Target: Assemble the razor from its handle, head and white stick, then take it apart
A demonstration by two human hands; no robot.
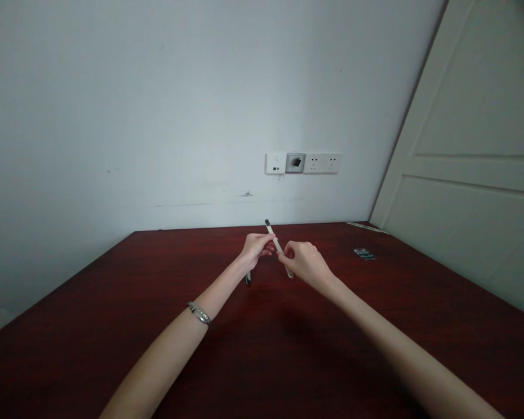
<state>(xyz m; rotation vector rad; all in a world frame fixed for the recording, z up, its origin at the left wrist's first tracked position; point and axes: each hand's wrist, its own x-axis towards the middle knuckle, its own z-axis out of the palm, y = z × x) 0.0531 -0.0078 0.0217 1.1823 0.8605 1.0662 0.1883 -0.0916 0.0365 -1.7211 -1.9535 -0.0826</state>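
Observation:
A slim white tool with a dark tip [279, 247], shaped like a utility knife, is held at a slant above the table, its dark end pointing up and away. My left hand [257, 246] pinches it near the middle, where a small bump shows on its side. With thumb and fingers closed, my right hand [303, 259] grips its lower part; the rounded light end sticks out below the thumb. Under my left wrist, a dark-and-white slender object [248, 279] shows only in part, the rest hidden by the hand.
The dark red wooden table [201, 361] reaches back to a white wall. A small flat pack [364, 254] lies on the right side, and a thin pale strip [367, 227] lies at the back right corner. Wall sockets [322, 163] sit above the back edge; a white panelled door [471, 174] stands right.

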